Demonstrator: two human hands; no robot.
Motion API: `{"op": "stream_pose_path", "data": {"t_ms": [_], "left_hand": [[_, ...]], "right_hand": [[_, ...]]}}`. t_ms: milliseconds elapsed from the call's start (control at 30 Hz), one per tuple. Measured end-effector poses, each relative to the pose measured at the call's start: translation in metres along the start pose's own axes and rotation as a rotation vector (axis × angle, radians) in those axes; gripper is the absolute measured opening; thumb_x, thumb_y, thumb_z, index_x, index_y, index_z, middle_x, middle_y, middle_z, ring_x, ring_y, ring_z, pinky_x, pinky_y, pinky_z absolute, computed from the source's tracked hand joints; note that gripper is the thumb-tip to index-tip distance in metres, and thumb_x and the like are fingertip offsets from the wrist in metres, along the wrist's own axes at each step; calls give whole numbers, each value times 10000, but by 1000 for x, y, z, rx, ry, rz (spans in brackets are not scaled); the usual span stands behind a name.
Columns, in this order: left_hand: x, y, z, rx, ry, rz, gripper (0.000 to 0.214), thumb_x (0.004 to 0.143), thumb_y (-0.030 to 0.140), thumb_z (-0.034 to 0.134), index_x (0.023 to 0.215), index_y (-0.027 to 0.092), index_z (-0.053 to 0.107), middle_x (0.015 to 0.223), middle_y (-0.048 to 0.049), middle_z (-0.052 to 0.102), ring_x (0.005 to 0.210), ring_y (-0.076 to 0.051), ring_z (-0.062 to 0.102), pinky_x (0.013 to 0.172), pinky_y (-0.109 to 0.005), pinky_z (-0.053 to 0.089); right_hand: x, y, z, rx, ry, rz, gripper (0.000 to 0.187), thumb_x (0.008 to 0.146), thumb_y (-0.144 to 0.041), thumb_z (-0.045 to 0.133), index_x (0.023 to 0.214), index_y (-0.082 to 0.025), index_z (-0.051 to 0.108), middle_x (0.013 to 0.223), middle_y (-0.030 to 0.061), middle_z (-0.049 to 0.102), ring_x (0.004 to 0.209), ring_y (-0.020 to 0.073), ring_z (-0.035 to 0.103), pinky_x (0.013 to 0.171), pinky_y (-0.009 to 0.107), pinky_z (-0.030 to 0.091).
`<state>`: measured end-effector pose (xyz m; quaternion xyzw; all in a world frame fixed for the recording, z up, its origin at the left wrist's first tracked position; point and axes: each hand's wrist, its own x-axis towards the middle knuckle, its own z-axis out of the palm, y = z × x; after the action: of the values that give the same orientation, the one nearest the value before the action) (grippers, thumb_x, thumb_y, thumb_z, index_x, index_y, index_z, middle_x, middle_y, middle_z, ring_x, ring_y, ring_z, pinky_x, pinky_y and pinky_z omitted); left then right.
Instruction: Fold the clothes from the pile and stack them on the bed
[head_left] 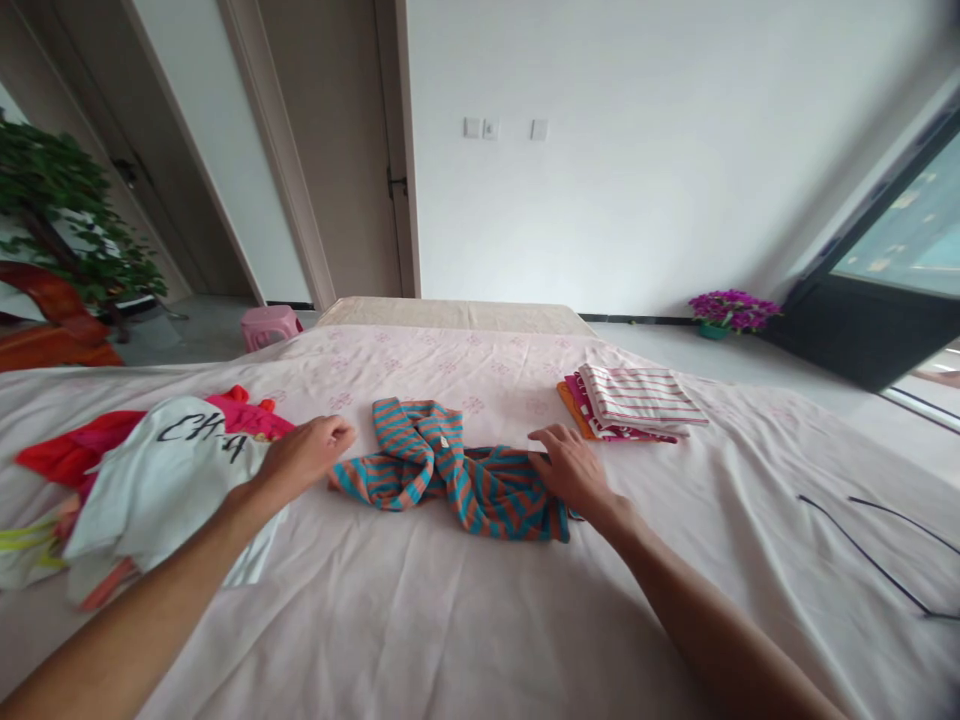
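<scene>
Loosely bunched, striped garment point(454, 475) lies between left hand point(309, 450) and right hand point(576, 468)

Taking the garment as the clock's centre, the forearms point(690, 590) reach in from eight and four o'clock, across a pale pink cover point(420, 625). The teal-and-orange garment is twisted and wrinkled. At three o'clock, the right hand rests over its end, fingers slightly parted; I cannot tell whether they pinch the fabric. At nine, the left hand is by the opposite end, fingers curled in together; I cannot tell whether they hold anything.

Farther out at nine lies a heap with a white shirt point(161, 465) bearing black lettering and a red cloth point(82, 447); a thin dark cord point(870, 553) is just past three. Toward two, a folded stack point(641, 400) has a red-striped white piece on top.

Beyond the cover, a pink stool point(270, 326) stands at ten and purple flowers point(735, 308) at two. Farthest off are a door point(330, 150) at eleven and a white wall point(637, 200) from twelve to one.
</scene>
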<state>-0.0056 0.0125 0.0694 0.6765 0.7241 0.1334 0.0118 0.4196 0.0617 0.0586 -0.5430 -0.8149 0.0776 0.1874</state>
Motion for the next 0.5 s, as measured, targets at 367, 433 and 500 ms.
{"op": "stream_pose_path", "data": {"t_ms": [367, 433, 500], "left_hand": [[7, 79, 35, -230, -86, 247, 142, 763, 186, 505, 806, 230, 633, 880, -49, 672, 820, -200, 648, 746, -296, 486], [5, 60, 22, -218, -33, 201, 215, 710, 134, 471, 823, 230, 626, 907, -48, 685, 850, -212, 648, 752, -303, 477], [-1, 37, 7, -214, -26, 151, 218, 669, 138, 484, 794, 235, 634, 871, -32, 704, 804, -223, 655, 695, -302, 469]], "right_hand": [[-17, -35, 10, 395, -104, -45, 139, 894, -284, 486, 897, -216, 607, 735, 4, 630, 676, 159, 599, 664, 265, 441], [-5, -16, 4, 665, 27, 184, 202, 906, -389, 474, 907, -209, 566, 644, -33, 567, 560, 133, 540, 546, 228, 402], [5, -1, -2, 851, 104, 278, 280, 862, -478, 531, 856, -199, 547, 619, -48, 530, 534, 119, 502, 499, 214, 382]]}}
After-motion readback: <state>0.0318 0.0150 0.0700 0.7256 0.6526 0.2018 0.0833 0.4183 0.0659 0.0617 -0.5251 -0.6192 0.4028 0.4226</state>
